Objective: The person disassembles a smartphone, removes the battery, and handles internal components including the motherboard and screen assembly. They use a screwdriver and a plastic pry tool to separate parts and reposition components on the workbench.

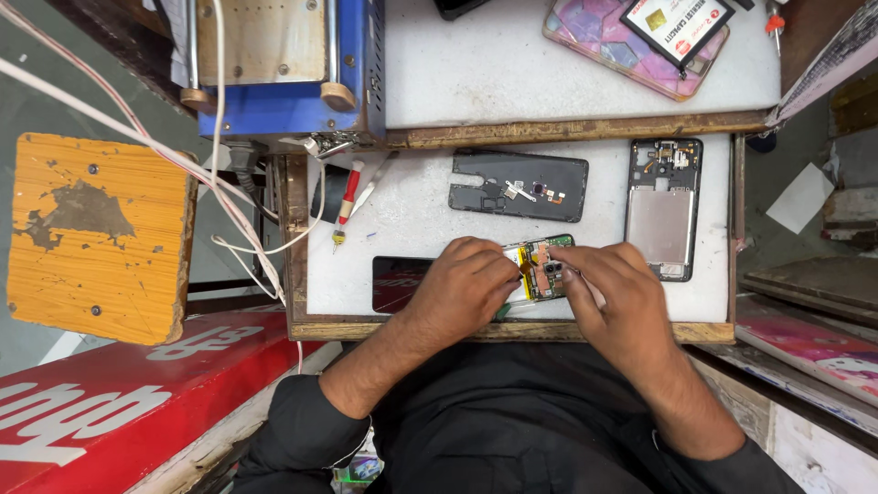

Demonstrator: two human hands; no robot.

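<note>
Left hand (466, 279) presses down on an opened phone (541, 265) lying on the white counter (412, 220), steadying it; right hand (608, 288) pinches at its exposed circuit board; a detached back cover (519, 186) lies beyond.

Top right of the counter: a flat white card package (675, 27) with black border and red accents, lying tilted on a pink marbled phone case. Lower left, beside the counter: a red signboard (110, 402) with large white lettering, slanted. On the white mat: a dark phone screen (401, 282), glossy, reflecting red, partly under the left wrist.
</note>
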